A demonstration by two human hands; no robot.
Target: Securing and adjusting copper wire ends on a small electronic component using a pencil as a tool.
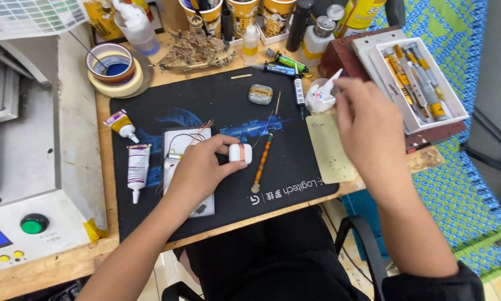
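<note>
My left hand (201, 168) rests on the black desk mat (217, 106) and pinches a small white rounded case (241, 153) with an orange patch between thumb and fingers. Under the hand lies a white flat part (182, 143) with thin wires. My right hand (367, 125) is raised at the right, its fingers closed on a thin white pointed tool (335, 77) held over a small white cup-like container (319, 96). An orange-handled tool (261, 162) lies on the mat between my hands.
Two glue tubes (137, 168) lie at the mat's left. Tape rolls (115, 68), cups of tools and bottles line the back. A white tray of tools (417, 72) sits at the right. A pale yellow card (331, 147) lies near the table's edge. A grey machine (33, 184) stands left.
</note>
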